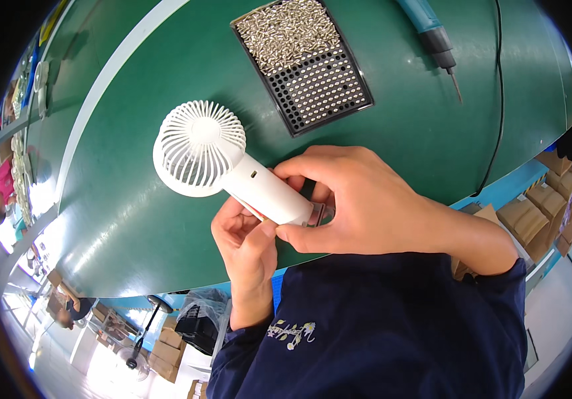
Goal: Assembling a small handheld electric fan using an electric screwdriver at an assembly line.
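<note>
A white handheld fan point(267, 191) slants over the green table, its round slatted head point(201, 143) at the upper left and its handle running down to the right. My left hand point(246, 243) pinches the handle's underside near the lower end, where a bit of red and dark material shows along the edge. Wrapped about the handle's lower end is my right hand point(349, 199), thumb and fingers on opposite sides. A clear piece point(322, 214) sticks out at that end between the right thumb and fingers; its kind cannot be made out.
Beyond the fan lies a black tray point(319, 86) with loose small screws point(289, 33) heaped at its far end and others standing in rows of holes. A teal electric screwdriver point(429, 30) points toward me, with a black cable point(500, 86) to its right. Cardboard boxes point(525, 216) stand beyond the table edge.
</note>
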### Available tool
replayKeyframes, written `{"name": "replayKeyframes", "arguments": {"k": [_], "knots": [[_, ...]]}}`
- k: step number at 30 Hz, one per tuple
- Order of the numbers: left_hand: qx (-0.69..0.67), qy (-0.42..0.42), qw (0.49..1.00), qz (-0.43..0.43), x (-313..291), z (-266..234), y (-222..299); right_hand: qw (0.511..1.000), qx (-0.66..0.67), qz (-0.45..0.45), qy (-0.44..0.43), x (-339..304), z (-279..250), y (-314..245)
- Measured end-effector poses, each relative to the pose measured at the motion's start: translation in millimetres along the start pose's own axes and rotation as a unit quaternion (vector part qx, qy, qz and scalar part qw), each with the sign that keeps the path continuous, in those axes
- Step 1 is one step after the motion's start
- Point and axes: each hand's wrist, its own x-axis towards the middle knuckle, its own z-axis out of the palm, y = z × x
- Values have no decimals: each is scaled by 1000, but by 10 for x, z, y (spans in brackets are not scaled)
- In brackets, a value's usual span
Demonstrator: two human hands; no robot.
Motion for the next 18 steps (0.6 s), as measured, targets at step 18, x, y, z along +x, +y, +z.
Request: {"name": "replayKeyframes", "arguments": {"k": [18], "knots": [[162, 104, 978, 77, -93, 181, -21, 995, -87, -49, 12, -4, 56, 42]]}}
